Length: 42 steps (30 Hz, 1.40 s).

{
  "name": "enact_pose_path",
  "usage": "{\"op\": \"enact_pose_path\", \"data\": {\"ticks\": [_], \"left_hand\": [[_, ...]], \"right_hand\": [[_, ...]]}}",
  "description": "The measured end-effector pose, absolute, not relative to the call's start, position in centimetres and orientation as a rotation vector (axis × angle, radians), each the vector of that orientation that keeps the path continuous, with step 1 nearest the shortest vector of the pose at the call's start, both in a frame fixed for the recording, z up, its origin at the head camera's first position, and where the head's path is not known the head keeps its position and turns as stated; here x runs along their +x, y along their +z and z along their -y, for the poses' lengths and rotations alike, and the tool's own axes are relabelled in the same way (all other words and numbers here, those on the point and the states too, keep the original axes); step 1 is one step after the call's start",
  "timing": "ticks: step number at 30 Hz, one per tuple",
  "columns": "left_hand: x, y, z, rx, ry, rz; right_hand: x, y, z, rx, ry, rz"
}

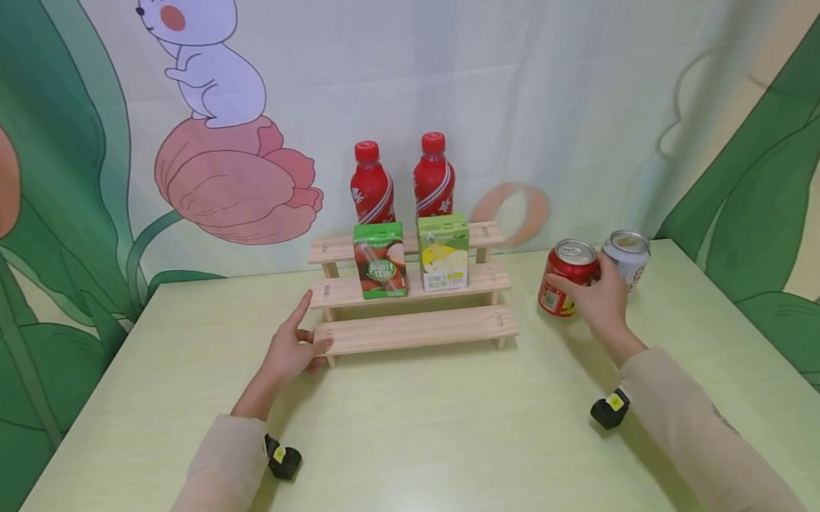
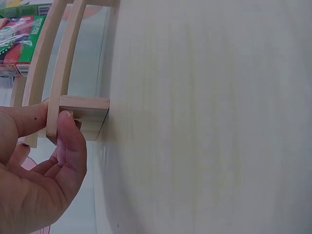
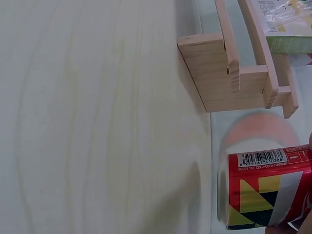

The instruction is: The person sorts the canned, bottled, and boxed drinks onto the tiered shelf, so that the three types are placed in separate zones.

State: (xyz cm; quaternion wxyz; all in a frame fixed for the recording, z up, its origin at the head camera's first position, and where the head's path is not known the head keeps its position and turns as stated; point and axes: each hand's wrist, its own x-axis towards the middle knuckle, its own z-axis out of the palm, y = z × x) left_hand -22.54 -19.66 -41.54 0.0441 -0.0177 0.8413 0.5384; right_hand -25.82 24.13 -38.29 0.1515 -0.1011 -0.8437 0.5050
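Note:
My right hand [image 1: 606,299] grips a red soda can [image 1: 567,277] around its side, to the right of the wooden rack. The can leans slightly; its printed lower side [image 3: 265,187] shows in the right wrist view. Close behind that hand stands a white can [image 1: 627,253], partly covered by it. A three-step wooden rack [image 1: 413,331] is in the middle of the table. My left hand [image 1: 292,347] pinches the left end of its lowest step between thumb and fingers, seen closely on the wood [image 2: 57,97] in the left wrist view.
On the middle step stand a red-and-green juice box [image 1: 380,261] and a yellow-green juice box [image 1: 444,253]. Two red bottles [image 1: 373,190] rise at the top step, their lower parts hidden. A printed curtain [image 1: 581,88] hangs behind the pale table [image 1: 418,439].

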Motion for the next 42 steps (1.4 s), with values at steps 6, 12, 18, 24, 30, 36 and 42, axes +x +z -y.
{"op": "enact_pose_path", "data": {"ticks": [6, 12, 18, 24, 30, 36, 42], "left_hand": [[-22.5, -41.6, 19.7, -0.055, 1.643, -2.574], [-22.5, -41.6, 19.7, -0.055, 1.651, -2.572], [-22.6, -41.7, 19.7, -0.055, 1.642, -2.580], [-22.7, -41.6, 19.7, -0.070, 1.634, -2.582], [-22.7, -41.5, 19.7, -0.076, 1.627, -2.582], [-22.7, -41.4, 19.7, -0.083, 1.615, -2.580], [-22.6, -41.4, 19.5, -0.082, 1.610, -2.577]], "right_hand": [[-24.9, -37.7, -23.8, -0.248, 1.437, 2.430], [-24.2, -37.3, -23.4, -0.208, 1.434, 2.439], [-23.6, -36.8, -23.0, -0.166, 1.408, 2.456], [-22.9, -36.3, -22.6, -0.115, 1.392, 2.456], [-22.2, -35.7, -22.1, -0.090, 1.380, 2.472], [-21.7, -35.4, -21.6, -0.072, 1.394, 2.480], [-21.3, -35.3, -21.1, -0.038, 1.411, 2.484]]}}
